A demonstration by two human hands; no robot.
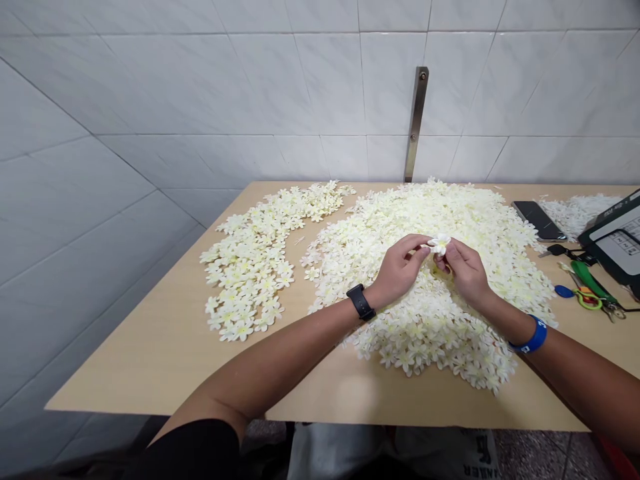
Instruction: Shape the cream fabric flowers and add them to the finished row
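Observation:
A white artificial flower (440, 244) with a yellow centre is held up between my two hands, above a large heap of like flowers (450, 340). My left hand (400, 267) pinches it at its left edge between thumb and fingertips. On the other side my right hand (466, 270) grips it with thumb and forefinger, the remaining fingers curled below. To the left, a smaller curved band of the same flowers (250, 273) is spread on the tan tabletop (150, 347).
A dark phone (539, 221) lies right of the heap, near a pile of small white pieces (580, 212). Keys with a green holder (593, 280) and a black-and-white device (617, 233) sit at the right edge. A metal bar (416, 123) stands against the tiled wall (225, 80).

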